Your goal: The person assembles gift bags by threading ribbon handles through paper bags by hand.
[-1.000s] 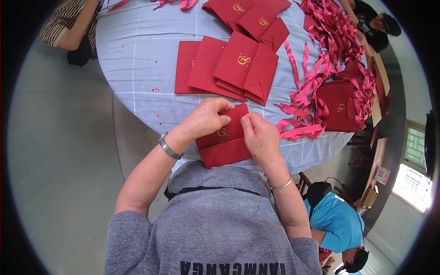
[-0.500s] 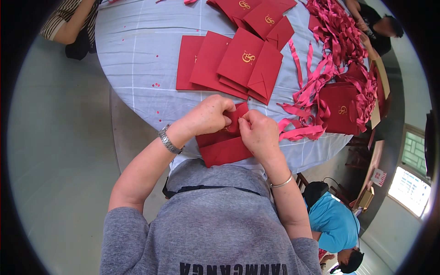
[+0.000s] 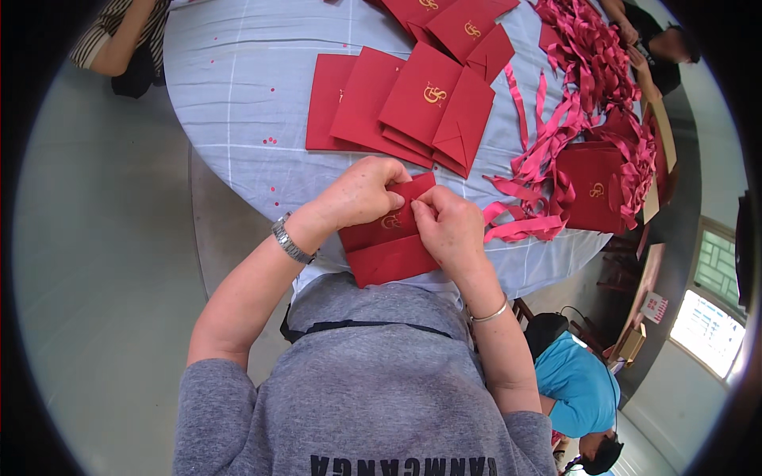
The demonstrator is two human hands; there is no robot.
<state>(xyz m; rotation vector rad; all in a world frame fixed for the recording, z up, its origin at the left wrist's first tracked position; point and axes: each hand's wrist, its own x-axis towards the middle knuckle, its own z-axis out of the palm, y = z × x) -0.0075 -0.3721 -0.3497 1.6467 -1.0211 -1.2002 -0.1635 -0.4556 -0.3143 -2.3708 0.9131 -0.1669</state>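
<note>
A folded-flat red paper bag (image 3: 393, 262) with a gold emblem lies at the near edge of the table, close against my body, its folded bottom flap toward me. My left hand (image 3: 361, 194), with a watch at the wrist, pinches the bag's upper part between thumb and fingers. On the bag's right side my right hand (image 3: 450, 226) is closed in a pinch; its fingertips hide whatever small thing may be between them. Just beyond my hands, several flat red bags (image 3: 421, 99) overlap in a row on the table.
Pink-red ribbons (image 3: 583, 71) heap up at the far right, beside a stack of red bags (image 3: 589, 186). Small red paper dots (image 3: 270, 141) dot the pale tablecloth (image 3: 222, 103). People sit at the far left, far right and behind me, one in a blue shirt (image 3: 579, 381).
My left fingers have shifted slightly up and off the bag's face, so more of its emblem and top edge shows. My right hand stays almost in place.
</note>
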